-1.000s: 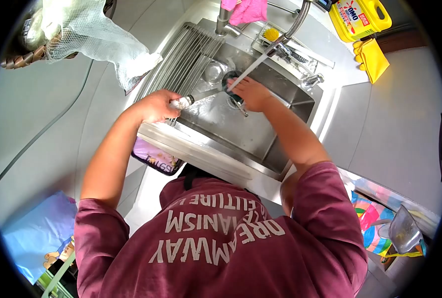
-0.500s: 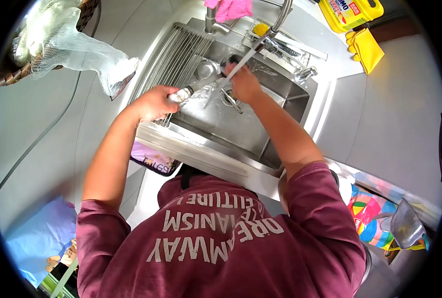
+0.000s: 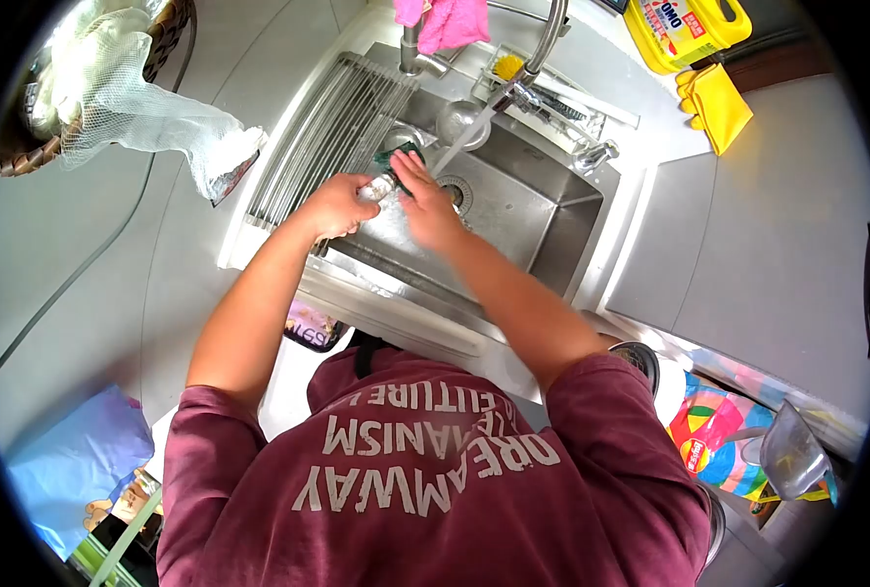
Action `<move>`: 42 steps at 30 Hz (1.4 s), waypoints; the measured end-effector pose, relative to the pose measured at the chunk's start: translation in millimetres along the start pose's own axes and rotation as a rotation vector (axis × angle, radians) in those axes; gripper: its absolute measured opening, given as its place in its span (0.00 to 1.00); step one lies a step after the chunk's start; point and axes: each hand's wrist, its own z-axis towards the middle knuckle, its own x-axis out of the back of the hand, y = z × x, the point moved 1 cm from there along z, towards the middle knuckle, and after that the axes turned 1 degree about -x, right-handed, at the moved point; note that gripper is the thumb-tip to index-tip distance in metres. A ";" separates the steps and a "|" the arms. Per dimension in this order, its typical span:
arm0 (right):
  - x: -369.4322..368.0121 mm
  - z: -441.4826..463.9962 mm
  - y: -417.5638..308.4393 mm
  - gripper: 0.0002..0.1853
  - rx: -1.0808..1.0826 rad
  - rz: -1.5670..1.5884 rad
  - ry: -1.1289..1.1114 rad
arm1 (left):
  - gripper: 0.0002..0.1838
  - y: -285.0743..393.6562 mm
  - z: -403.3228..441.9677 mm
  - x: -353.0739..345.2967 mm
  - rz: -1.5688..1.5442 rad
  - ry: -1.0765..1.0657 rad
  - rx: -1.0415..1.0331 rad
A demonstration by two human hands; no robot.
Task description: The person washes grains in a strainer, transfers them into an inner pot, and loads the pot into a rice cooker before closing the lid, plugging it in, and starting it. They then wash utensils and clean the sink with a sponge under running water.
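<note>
My left hand [image 3: 339,205] is wrapped round the pale patterned handle [image 3: 375,189] of a knife, over the left part of the steel sink [image 3: 513,186]. My right hand [image 3: 425,201] presses a dark green scouring pad [image 3: 396,157] near the front end of that handle, and its fingers hide most of the blade. Water runs from the faucet [image 3: 515,95] just beyond my right hand. A round metal strainer or bowl [image 3: 462,125] lies at the back of the sink, and the drain [image 3: 457,194] shows beside my right hand.
A metal roll-up rack [image 3: 332,132] covers the sink's left side. Behind are a pink cloth [image 3: 455,22] and a yellow brush [image 3: 507,67]. Yellow gloves [image 3: 717,106] and a yellow detergent jug [image 3: 685,31] stand back right. A basket [image 3: 166,39] with white netting is at the upper left.
My right hand has moved left and nearer to me with the green pad, up against the knife. My left hand has shifted slightly right. The round metal item behind shows more fully.
</note>
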 end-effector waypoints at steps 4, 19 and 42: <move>43.5 -4.1 47.9 0.31 -0.229 -0.250 0.004 | 0.27 8.2 -15.3 -14.5 0.005 -0.027 -0.005; 47.5 21.5 27.5 0.15 0.116 -0.487 -0.371 | 0.22 -25.4 -2.7 -4.4 0.170 -0.010 -0.067; 38.7 -5.6 -5.8 0.24 0.108 -0.445 -0.039 | 0.11 -2.4 1.3 -24.4 0.174 0.032 0.074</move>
